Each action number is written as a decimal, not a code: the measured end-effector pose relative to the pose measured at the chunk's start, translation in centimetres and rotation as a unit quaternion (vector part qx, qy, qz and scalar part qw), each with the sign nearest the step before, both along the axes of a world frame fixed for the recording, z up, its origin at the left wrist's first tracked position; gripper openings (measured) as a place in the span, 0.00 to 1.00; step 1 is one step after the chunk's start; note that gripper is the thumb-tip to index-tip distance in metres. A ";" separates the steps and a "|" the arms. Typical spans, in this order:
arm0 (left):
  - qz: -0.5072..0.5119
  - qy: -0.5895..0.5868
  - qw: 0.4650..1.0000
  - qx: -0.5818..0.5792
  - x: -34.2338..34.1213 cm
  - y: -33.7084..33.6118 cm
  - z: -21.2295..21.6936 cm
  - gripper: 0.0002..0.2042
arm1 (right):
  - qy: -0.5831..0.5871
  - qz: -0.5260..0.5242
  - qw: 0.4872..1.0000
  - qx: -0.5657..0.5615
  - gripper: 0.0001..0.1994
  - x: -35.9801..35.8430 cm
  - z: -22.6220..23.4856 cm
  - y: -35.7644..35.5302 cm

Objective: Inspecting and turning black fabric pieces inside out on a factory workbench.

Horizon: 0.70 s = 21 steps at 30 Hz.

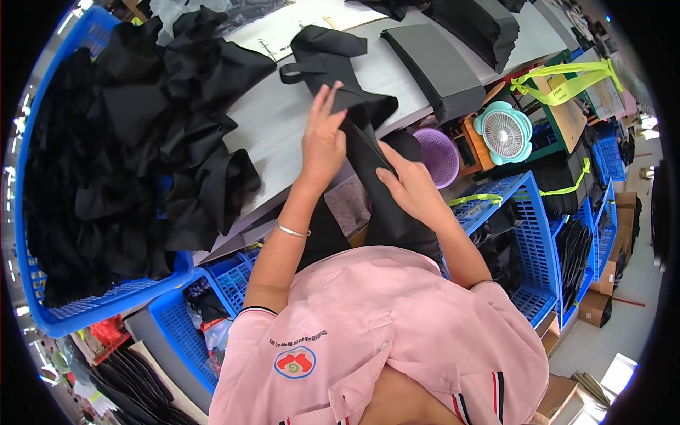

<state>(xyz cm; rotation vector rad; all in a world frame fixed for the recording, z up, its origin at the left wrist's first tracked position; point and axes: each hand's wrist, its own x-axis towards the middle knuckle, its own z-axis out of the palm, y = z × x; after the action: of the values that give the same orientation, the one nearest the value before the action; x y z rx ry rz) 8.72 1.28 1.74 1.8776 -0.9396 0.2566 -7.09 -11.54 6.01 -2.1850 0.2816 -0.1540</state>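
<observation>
Black fabric piece (367, 152) across counter edge, both hands upon it

Item: one black fabric piece, long and narrow, with a small loop at its left side. Location: upper part flat on the pale grey counter (265, 138), lower part over the near edge, toward the wearer's lap.

Left hand (324, 138): at the piece's left side, palm raised, fingers spread; grip apart. Silver bracelet (292, 231) at the wrist.

Right hand (413, 185): at the piece's right edge, thumb over the front, index finger along the rim, remaining fingers hidden; grip clamped on the fabric.

On the counter: white sheet (265, 35) with dark markings, beyond the piece; one stack of grey-topped black panels (439, 65), right of it; a further dark stack (480, 34), beyond.

To the left: large blue basket (106, 312), overfilled with crumpled black fabric (131, 134), some of which spreads over the counter.

To the right: purple basket (439, 157), round, perforated, just beside the counter; turquoise fan (505, 133), near the purple basket; yellow-green strap (567, 86), behind the fan; blue crate (528, 234), slatted, with dark goods inside, next to the right forearm.

Wearer: pink shirt (425, 312), striped trim.
</observation>
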 end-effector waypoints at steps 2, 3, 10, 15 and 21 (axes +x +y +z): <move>-0.059 -0.004 0.998 0.010 -1.5 -0.3 1.2 0.17 | -0.030 0.000 0.998 -0.057 0.22 2.0 -1.5 -0.6; -0.117 -0.007 0.993 0.020 -2.5 -0.5 1.8 0.17 | -0.036 -0.022 0.992 -0.120 0.21 3.3 -2.6 -1.0; -0.103 -0.015 0.992 -0.069 -6.6 1.9 3.3 0.23 | -0.094 -0.077 0.950 0.286 0.20 5.8 -6.9 -1.8; -0.003 0.024 0.999 -0.043 -8.4 3.8 1.6 0.38 | -0.039 -0.227 0.778 0.585 0.22 6.2 -2.0 -0.7; 0.085 0.080 0.991 -0.060 -8.9 1.1 2.6 0.39 | -0.094 -0.156 0.737 0.651 0.23 5.6 -3.2 -0.9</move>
<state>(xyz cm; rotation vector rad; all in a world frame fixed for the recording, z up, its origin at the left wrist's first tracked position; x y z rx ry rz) -0.22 2.33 4.35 1.8389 -0.6423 0.2541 -1.45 -12.40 2.76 -0.6915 0.4541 -0.2582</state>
